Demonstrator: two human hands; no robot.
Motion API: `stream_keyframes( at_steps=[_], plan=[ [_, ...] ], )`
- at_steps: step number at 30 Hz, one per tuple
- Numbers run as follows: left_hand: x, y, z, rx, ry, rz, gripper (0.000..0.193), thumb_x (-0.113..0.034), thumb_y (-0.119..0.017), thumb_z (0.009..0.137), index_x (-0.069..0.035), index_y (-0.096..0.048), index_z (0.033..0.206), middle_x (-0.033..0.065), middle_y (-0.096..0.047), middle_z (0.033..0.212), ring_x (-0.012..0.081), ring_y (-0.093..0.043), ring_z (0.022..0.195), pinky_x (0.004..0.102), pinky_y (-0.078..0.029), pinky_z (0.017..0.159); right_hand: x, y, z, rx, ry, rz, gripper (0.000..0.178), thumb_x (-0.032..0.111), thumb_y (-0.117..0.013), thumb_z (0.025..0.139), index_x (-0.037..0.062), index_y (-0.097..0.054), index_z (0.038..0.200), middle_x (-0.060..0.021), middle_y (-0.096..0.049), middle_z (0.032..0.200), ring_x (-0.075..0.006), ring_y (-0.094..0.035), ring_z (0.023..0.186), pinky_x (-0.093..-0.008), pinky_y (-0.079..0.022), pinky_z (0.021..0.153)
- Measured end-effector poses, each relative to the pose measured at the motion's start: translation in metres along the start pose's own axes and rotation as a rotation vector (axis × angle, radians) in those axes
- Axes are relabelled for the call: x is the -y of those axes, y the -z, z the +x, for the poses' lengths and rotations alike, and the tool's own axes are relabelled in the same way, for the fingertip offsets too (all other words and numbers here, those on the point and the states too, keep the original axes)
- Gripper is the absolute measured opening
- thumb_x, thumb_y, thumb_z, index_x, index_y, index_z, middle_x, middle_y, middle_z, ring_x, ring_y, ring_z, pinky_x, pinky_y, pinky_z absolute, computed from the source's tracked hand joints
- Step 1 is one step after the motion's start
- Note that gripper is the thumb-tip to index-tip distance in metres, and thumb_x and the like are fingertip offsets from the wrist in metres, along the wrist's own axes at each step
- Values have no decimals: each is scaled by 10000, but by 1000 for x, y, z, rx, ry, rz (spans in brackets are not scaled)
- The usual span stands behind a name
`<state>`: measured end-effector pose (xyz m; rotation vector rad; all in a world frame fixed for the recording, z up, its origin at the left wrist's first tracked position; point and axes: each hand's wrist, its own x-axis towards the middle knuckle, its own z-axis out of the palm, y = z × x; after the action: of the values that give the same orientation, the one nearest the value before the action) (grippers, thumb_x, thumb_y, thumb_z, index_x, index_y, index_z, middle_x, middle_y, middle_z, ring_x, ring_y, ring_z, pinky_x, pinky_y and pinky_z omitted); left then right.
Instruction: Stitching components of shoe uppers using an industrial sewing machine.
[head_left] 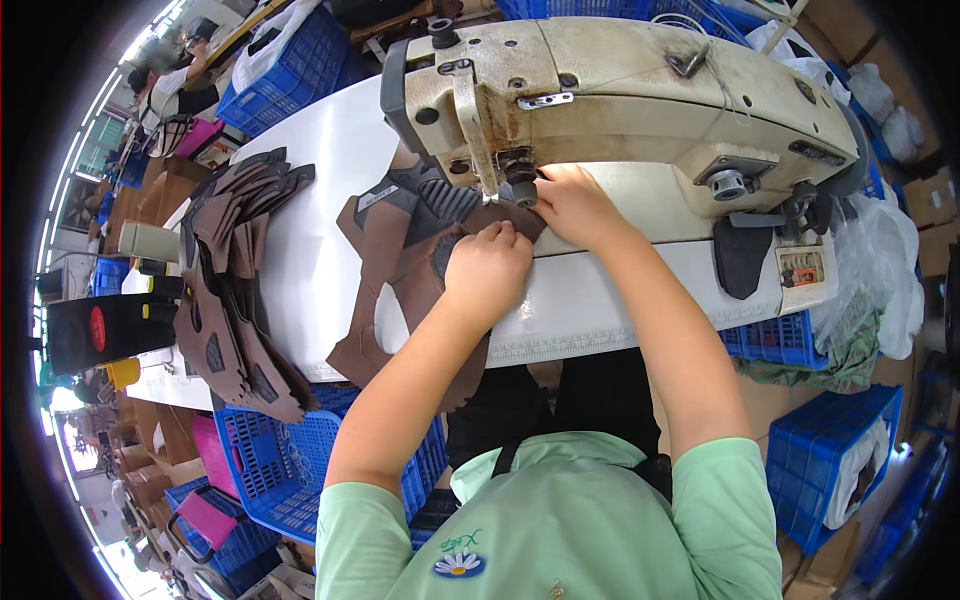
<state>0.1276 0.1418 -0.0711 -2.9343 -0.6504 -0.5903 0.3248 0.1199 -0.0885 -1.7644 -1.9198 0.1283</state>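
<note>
A brown shoe upper [386, 240] with dark grey ribbed parts lies on the white sewing table, its right end under the head of an industrial sewing machine [620, 85]. My left hand [490, 262] is closed on the upper's edge just in front of the presser foot [490, 196]. Right beside the needle area, my right hand [578, 207] has its fingers bent over the upper's far right end. Its fingertips are partly hidden behind the machine's parts. The upper's lower part drapes past the table's front edge, partly covered by my left forearm.
A stack of similar brown uppers [225, 270] hangs over the table's left end. A dark loose piece [742, 257] lies at the right. Blue baskets [285, 465] stand below the table, with more behind. Clear plastic bags [870, 260] hang at the right. Another person [170, 85] sits far left.
</note>
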Motion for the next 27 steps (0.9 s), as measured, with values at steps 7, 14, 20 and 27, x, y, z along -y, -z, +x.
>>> stream_keyframes(
  at_steps=[7,14,20,27],
  plan=[
    [0,1,0,2,-2,22,215,-113,-610,736,-22,-675,920,182,-714,1097,288,-694,1029,391,-570,786,0,2,2,24,-32,-14,326,241,-674,878,160,-688,1194,-104,-638,1205,-320,-575,1124,-427,-451,982],
    [14,9,-2,41,-96,21,259,-119,-617,733,-13,-686,960,168,-709,1113,278,-689,1039,370,-574,779,6,-2,-7,-100,22,-70,307,244,-685,867,156,-696,1160,-100,-630,1202,-311,-569,1138,-432,-453,974],
    [43,25,0,158,-239,-35,247,-119,-623,725,-14,-686,939,142,-712,1093,284,-685,1039,375,-575,806,28,-3,-13,-178,13,-161,278,243,-713,836,122,-703,1086,-77,-616,1224,-281,-542,1158,-430,-447,934],
    [71,59,13,262,-313,-81,242,-114,-620,716,-59,-699,938,89,-716,1079,272,-650,1093,399,-530,942,56,5,-26,-132,-18,-207,347,301,-730,809,63,-685,1058,-76,-598,1113,-268,-525,1047,-427,-427,852]
  ],
)
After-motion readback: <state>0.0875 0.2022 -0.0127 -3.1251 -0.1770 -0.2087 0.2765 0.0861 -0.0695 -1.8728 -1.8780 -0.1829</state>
